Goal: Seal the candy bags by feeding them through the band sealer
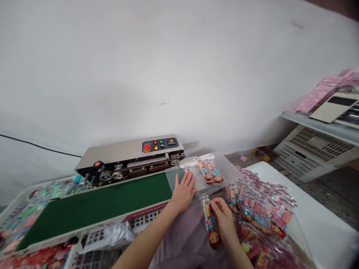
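Observation:
My left hand (183,191) lies flat with fingers stretched out on a clear plastic bag (206,172) that holds colourful toy items with a cartoon head, at the right end of the green conveyor belt (92,207). My right hand (224,216) pinches another colourful toy strip (209,220) with a brown cartoon head at its lower end, just in front of that bag. Behind the belt sits the band sealer machine (129,153) with its lit control panel (159,145).
A large heap of packed toys (260,209) lies to the right on a white surface (316,220). White plastic crates (311,151) stand under a shelf at right with pink boxes (322,95). A basket of sealed packs (33,194) sits at left.

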